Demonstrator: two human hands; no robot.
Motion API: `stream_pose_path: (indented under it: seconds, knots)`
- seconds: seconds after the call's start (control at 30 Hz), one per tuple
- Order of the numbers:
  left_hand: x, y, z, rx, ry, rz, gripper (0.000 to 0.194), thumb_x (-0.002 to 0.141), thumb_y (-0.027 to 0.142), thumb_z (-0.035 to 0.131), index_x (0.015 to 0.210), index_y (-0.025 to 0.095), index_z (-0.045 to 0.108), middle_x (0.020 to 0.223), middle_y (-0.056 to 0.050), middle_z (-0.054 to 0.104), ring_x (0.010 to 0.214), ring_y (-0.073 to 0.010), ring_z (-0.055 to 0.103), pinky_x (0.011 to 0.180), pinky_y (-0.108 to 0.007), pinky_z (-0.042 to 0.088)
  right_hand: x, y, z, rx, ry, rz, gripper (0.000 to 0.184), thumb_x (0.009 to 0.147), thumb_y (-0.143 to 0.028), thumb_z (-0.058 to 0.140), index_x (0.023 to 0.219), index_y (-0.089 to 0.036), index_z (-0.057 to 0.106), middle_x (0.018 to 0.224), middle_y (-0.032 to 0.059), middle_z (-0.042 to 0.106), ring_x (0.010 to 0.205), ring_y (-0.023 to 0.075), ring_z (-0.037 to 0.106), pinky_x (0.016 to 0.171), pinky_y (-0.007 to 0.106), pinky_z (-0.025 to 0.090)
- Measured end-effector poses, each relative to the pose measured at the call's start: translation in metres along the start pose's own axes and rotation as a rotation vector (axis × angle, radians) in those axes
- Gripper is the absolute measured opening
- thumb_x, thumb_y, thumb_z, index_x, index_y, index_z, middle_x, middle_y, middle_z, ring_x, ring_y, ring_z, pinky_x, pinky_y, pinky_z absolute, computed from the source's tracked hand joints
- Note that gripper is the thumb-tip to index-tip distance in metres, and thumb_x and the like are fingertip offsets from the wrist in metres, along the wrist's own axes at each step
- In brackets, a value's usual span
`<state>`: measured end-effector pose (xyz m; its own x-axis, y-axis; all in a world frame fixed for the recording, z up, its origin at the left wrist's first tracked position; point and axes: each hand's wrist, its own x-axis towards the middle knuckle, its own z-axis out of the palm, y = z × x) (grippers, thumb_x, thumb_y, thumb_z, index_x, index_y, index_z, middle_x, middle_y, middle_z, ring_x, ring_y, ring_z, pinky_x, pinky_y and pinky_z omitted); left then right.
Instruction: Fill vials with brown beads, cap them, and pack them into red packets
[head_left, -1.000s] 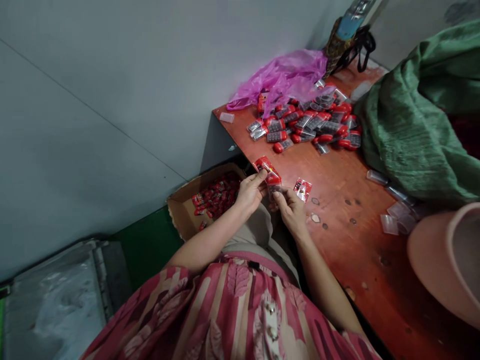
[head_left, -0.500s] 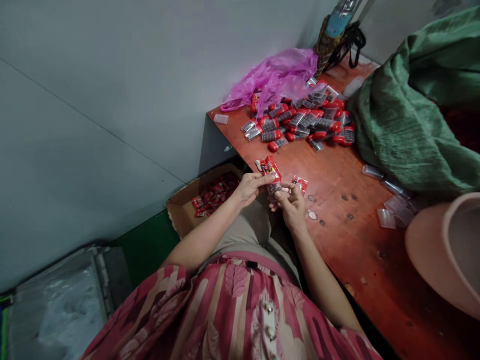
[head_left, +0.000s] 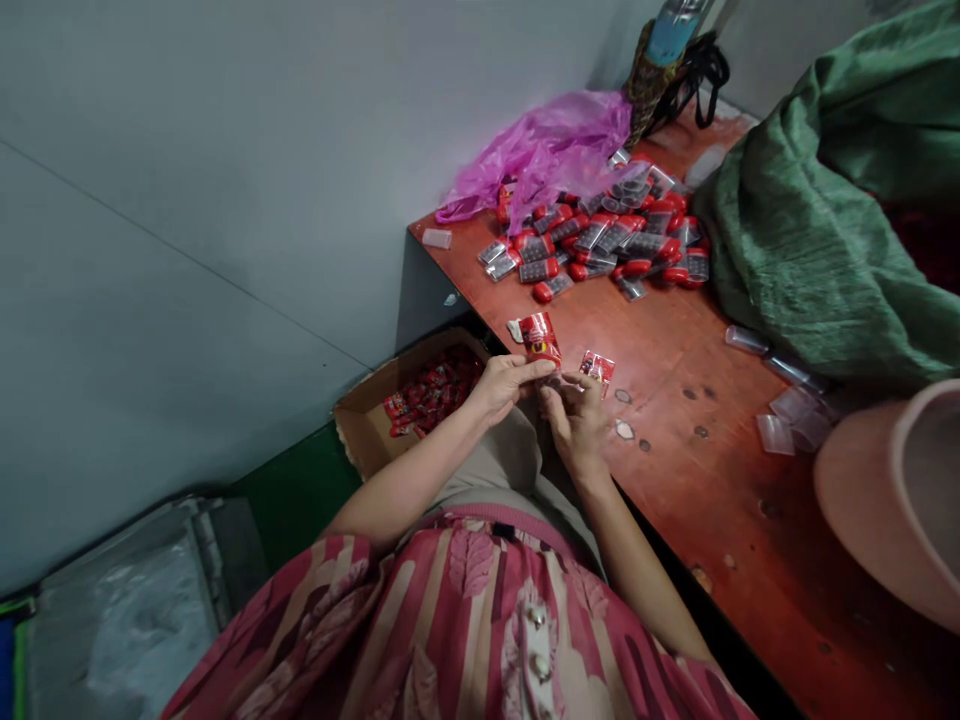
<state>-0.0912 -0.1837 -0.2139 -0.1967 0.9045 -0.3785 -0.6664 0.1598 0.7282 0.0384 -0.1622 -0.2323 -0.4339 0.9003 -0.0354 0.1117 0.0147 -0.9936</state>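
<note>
A small red printed packet (head_left: 541, 338) with a yellow spot is upright between my hands, above the table's near edge. My left hand (head_left: 504, 388) pinches it at its lower part, thumb lying across the front. Close on the right, my right hand (head_left: 579, 425) has its thumb and fingers bent around the packet's lower end, which they mostly hide. Just beyond the right fingertips, a flat red printed piece (head_left: 597, 368) lies on the table. A small white scrap (head_left: 514, 330) sits beside the packet's left edge.
On the reddish table (head_left: 675, 480) are a heap of red-capped clear containers (head_left: 600, 235), a pink plastic bag (head_left: 547, 140), a green sack (head_left: 810, 240), loose clear sleeves (head_left: 795, 410) and a pink tub (head_left: 862, 490). A cardboard box (head_left: 356, 420) of red packets stands lower left.
The packet's red part now shows flatter and fuller above my left thumb. My right hand has shifted slightly down, its fingers covering the clear, dark-filled lower end seen before.
</note>
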Motion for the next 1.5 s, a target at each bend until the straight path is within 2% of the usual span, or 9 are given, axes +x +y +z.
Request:
stream_pose_path:
  seconds: [0.13, 0.37, 0.6, 0.8, 1.0, 1.13, 1.23, 1.4, 1.5]
  knots:
    - [-0.002, -0.005, 0.005, -0.045, 0.023, 0.024, 0.030, 0.059, 0.035, 0.076, 0.065, 0.008, 0.064, 0.059, -0.005, 0.063, 0.054, -0.0115, 0.058, 0.053, -0.023, 0.045, -0.001, -0.001, 0.002, 0.087, -0.007, -0.011, 0.035, 0.077, -0.040, 0.060, 0.101, -0.026, 0.039, 0.067, -0.0050, 0.060, 0.045, 0.0094, 0.054, 0.044, 0.022, 0.044]
    - [-0.006, 0.000, 0.000, 0.007, -0.234, -0.088, 0.036, 0.059, 0.041, 0.073, 0.070, 0.008, 0.065, 0.059, -0.007, 0.064, 0.046, -0.0154, 0.057, 0.049, -0.030, 0.045, -0.001, -0.007, -0.005, 0.250, -0.061, 0.062, 0.036, 0.076, -0.039, 0.061, 0.098, -0.027, 0.036, 0.056, -0.0092, 0.058, 0.038, 0.0105, 0.053, 0.038, 0.021, 0.043]
    - [-0.009, -0.005, 0.006, 0.225, 0.096, 0.140, 0.033, 0.055, 0.038, 0.077, 0.069, 0.009, 0.069, 0.064, -0.005, 0.066, 0.054, -0.0119, 0.058, 0.057, -0.025, 0.045, -0.001, -0.007, -0.005, 0.167, -0.006, 0.002, 0.035, 0.074, -0.036, 0.065, 0.097, -0.026, 0.039, 0.060, -0.0078, 0.059, 0.042, 0.0093, 0.055, 0.041, 0.020, 0.045]
    - [-0.021, -0.017, 0.018, 0.107, -0.042, 0.152, 0.038, 0.061, 0.046, 0.071, 0.064, 0.010, 0.060, 0.054, -0.001, 0.057, 0.043, -0.0100, 0.052, 0.046, -0.025, 0.043, 0.003, -0.005, -0.010, 0.442, -0.021, 0.068, 0.037, 0.074, -0.034, 0.065, 0.096, -0.026, 0.037, 0.055, -0.0097, 0.060, 0.035, 0.0083, 0.052, 0.034, 0.016, 0.040]
    - [-0.014, -0.015, 0.019, -0.099, -0.007, 0.063, 0.041, 0.062, 0.048, 0.071, 0.068, 0.011, 0.056, 0.057, -0.002, 0.058, 0.043, -0.0092, 0.050, 0.042, -0.023, 0.039, -0.005, -0.008, -0.005, 0.306, -0.032, 0.019, 0.033, 0.075, -0.031, 0.065, 0.096, -0.025, 0.041, 0.057, -0.0083, 0.061, 0.039, 0.0091, 0.055, 0.038, 0.018, 0.045]
    - [-0.015, -0.024, 0.026, -0.119, 0.072, 0.062, 0.040, 0.058, 0.046, 0.074, 0.065, 0.012, 0.054, 0.051, 0.003, 0.052, 0.037, -0.0064, 0.043, 0.037, -0.022, 0.034, -0.009, -0.008, -0.001, 0.269, 0.066, -0.065, 0.031, 0.075, -0.028, 0.066, 0.095, -0.025, 0.042, 0.059, -0.0087, 0.061, 0.040, 0.0070, 0.054, 0.040, 0.017, 0.045]
    - [-0.022, -0.029, 0.028, -0.093, 0.066, 0.095, 0.039, 0.061, 0.047, 0.072, 0.064, 0.013, 0.053, 0.047, 0.005, 0.046, 0.034, -0.0054, 0.039, 0.035, -0.021, 0.030, -0.006, -0.007, 0.000, 0.378, 0.058, 0.013, 0.032, 0.075, -0.029, 0.065, 0.095, -0.025, 0.039, 0.056, -0.0095, 0.060, 0.037, 0.0082, 0.053, 0.037, 0.017, 0.044]
    - [-0.023, -0.024, 0.019, -0.112, -0.052, 0.094, 0.040, 0.069, 0.051, 0.064, 0.073, 0.011, 0.057, 0.057, 0.000, 0.056, 0.045, -0.0084, 0.050, 0.046, -0.024, 0.042, -0.002, -0.002, -0.007, 0.498, 0.011, 0.101, 0.035, 0.074, -0.033, 0.064, 0.096, -0.025, 0.038, 0.059, -0.0089, 0.061, 0.036, 0.0077, 0.052, 0.034, 0.016, 0.041]
    - [-0.016, -0.022, 0.014, -0.165, 0.006, 0.153, 0.039, 0.070, 0.048, 0.065, 0.077, 0.011, 0.059, 0.064, -0.002, 0.060, 0.055, -0.0091, 0.055, 0.054, -0.022, 0.044, -0.007, 0.000, -0.007, 0.357, 0.055, 0.058, 0.035, 0.076, -0.033, 0.064, 0.098, -0.025, 0.039, 0.060, -0.0079, 0.062, 0.038, 0.0084, 0.054, 0.037, 0.017, 0.043]
